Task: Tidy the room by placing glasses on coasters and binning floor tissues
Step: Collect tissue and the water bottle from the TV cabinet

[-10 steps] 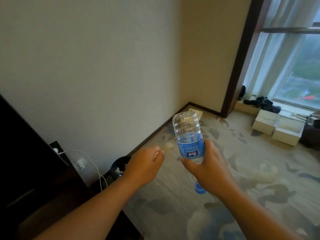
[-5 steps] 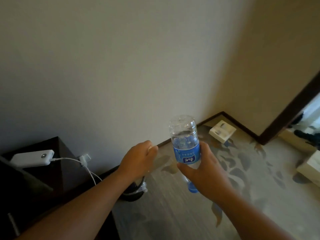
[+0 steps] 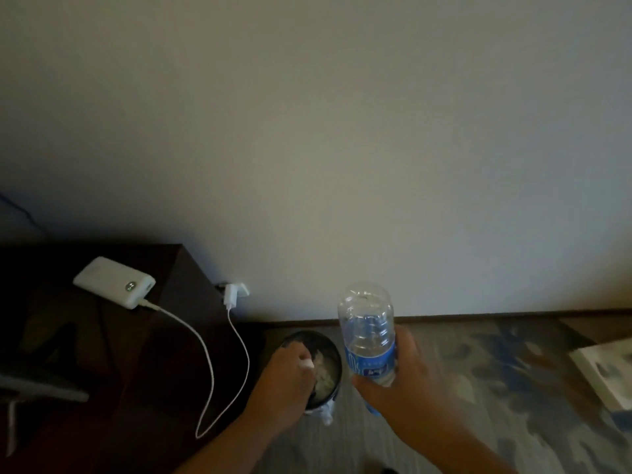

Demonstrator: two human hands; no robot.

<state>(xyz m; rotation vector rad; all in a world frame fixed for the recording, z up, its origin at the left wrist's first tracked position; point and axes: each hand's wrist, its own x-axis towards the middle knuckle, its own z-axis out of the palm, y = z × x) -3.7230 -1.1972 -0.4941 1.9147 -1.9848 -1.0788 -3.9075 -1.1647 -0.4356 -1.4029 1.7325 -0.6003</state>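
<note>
A small black round bin point(image 3: 333, 347) stands on the carpet by the wall, with crumpled white paper inside. My left hand point(image 3: 285, 378) hovers over its left rim, fingers curled round a small white tissue point(image 3: 306, 364). My right hand point(image 3: 403, 388) grips a clear plastic water bottle point(image 3: 367, 331) with a blue label. The bottle is held upside down, its blue cap point(image 3: 372, 409) pointing at the floor, just right of the bin.
A dark wooden cabinet point(image 3: 102, 336) stands at the left with a white power bank point(image 3: 114, 281) on top. Its white cable point(image 3: 212, 364) loops to a wall charger point(image 3: 232, 292). Patterned carpet point(image 3: 496, 388) spreads to the right, where a white box point(image 3: 608, 374) lies.
The view has swung left and down, so the bin now sits under my hands. My left hand has moved down over the bin. The bottle stays in my right hand.
</note>
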